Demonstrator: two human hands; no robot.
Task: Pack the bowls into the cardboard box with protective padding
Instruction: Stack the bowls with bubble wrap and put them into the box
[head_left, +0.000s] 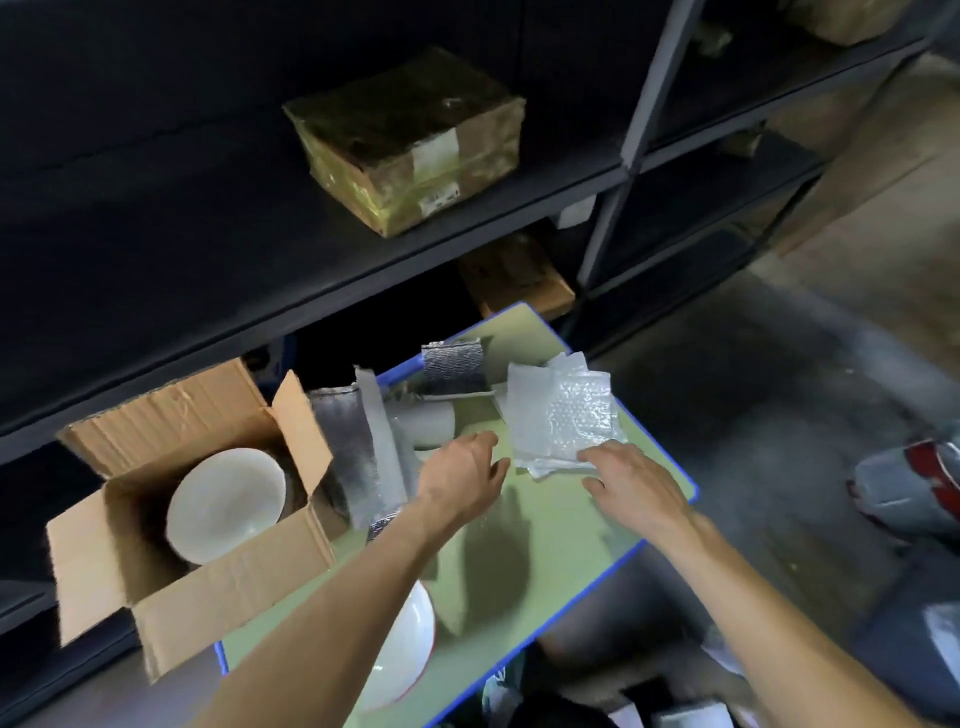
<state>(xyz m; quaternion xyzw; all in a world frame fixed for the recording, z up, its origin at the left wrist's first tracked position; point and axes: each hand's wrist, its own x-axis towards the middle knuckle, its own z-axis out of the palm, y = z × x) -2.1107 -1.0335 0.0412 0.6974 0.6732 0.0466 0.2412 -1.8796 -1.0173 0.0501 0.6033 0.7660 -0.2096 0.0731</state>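
Observation:
An open cardboard box stands at the left end of a small green table, with a white bowl lying tilted inside it. A second white bowl with a red rim sits at the table's near edge, partly hidden under my left forearm. A stack of bubble wrap sheets lies at the far right of the table. My left hand hovers over the table just left of the stack, fingers relaxed and holding nothing. The fingertips of my right hand touch the near edge of the bubble wrap.
Silver foil padding and a foam strip lean beside the box, with a white cup behind them. Another foil piece stands at the table's far edge. Dark metal shelving carries a taped carton. Shoes lie on the floor at right.

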